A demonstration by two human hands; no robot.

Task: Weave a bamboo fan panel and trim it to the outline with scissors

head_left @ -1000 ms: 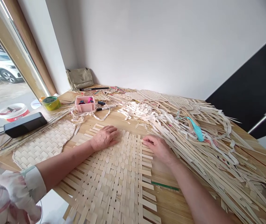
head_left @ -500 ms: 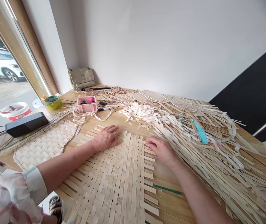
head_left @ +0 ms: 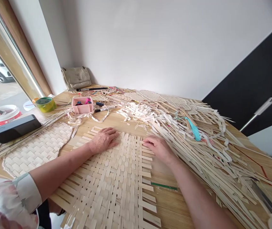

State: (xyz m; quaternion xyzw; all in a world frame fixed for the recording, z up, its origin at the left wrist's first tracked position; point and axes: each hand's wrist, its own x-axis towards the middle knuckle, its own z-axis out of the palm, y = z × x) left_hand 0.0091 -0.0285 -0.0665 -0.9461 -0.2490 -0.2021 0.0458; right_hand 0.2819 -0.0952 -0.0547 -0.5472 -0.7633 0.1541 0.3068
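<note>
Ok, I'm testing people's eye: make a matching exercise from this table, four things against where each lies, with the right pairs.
Things:
1 pink plastic box
2 turquoise tassel
3 beige handbag
4 green strip

Places:
A right of the woven mat
B against the wall
C on the heap of pale strips
D beside a marker pen

Pairs: 1D, 2C, 3B, 4A

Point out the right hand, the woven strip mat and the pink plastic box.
Right hand [head_left: 158,149]: head view, on the back of the hand.
Woven strip mat [head_left: 112,178]: head view, on the middle of the weave.
Pink plastic box [head_left: 82,110]: head view, on its front wall.
</note>
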